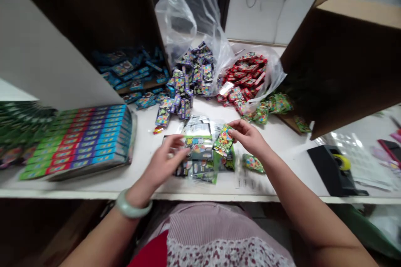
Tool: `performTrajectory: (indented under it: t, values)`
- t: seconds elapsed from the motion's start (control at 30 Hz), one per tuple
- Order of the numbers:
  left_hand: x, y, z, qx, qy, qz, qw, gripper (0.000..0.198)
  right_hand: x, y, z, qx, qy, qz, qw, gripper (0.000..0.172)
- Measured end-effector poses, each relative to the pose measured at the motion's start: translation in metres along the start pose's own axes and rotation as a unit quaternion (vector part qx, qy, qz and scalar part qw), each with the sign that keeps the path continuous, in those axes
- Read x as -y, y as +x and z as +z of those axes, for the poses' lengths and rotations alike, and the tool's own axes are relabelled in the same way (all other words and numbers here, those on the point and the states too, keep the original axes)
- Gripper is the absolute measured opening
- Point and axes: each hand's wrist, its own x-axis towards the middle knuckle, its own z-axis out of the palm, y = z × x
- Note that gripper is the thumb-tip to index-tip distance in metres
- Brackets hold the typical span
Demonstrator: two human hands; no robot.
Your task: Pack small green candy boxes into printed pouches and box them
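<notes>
My right hand (249, 137) pinches a small green candy packet (223, 139) with a colourful print between thumb and fingers. My left hand (167, 158), a pale bangle on its wrist, is slightly blurred; its thumb and fingers are apart with nothing held. It hovers at the left side of a printed pouch (200, 150) in black and green, which lies among clear plastic wraps on the white table (147, 133). Another green packet (253, 163) rests below my right wrist.
Small boxes lie in heaps behind: blue boxes (134, 77), purple boxes (183, 87) and red boxes (247, 75) in a clear bag. Green packets (275, 104) spill by a tipped carton (344, 58). Stacked colour-striped boxes (81, 137) stand left, a tape dispenser (333, 169) right.
</notes>
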Motion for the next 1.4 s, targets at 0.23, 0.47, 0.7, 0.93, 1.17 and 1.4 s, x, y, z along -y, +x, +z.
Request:
performTrajectory:
  t: [0.23,0.47,0.7,0.93,1.17,1.4]
  values:
    - [-0.016,0.006,0.057,0.109,-0.358,-0.103,0.922,0.047,0.016,-0.024,0.038,0.069,-0.241,-0.153,0.956,0.065]
    - [-0.001,0.011,0.044,0.131,-0.15,0.007,0.98,0.064,0.012,-0.037,0.024,0.04,-0.415,-0.233,0.878,0.063]
    - [0.033,0.041,-0.013,0.221,0.338,0.143,0.904,0.098,-0.006,-0.033,-0.021,0.007,-0.367,-0.201,0.908,0.065]
    - [0.031,0.03,-0.026,0.143,0.314,0.206,0.916,0.093,0.002,-0.035,-0.008,0.153,-0.29,-0.194,0.925,0.068]
    - [0.022,0.018,-0.037,0.169,0.27,0.212,0.924,0.094,0.023,-0.025,-0.012,0.22,-0.367,-0.199,0.882,0.071]
    - [0.022,0.018,-0.028,0.194,0.228,0.223,0.928,0.093,0.041,-0.018,-0.011,0.245,-0.435,-0.235,0.834,0.068]
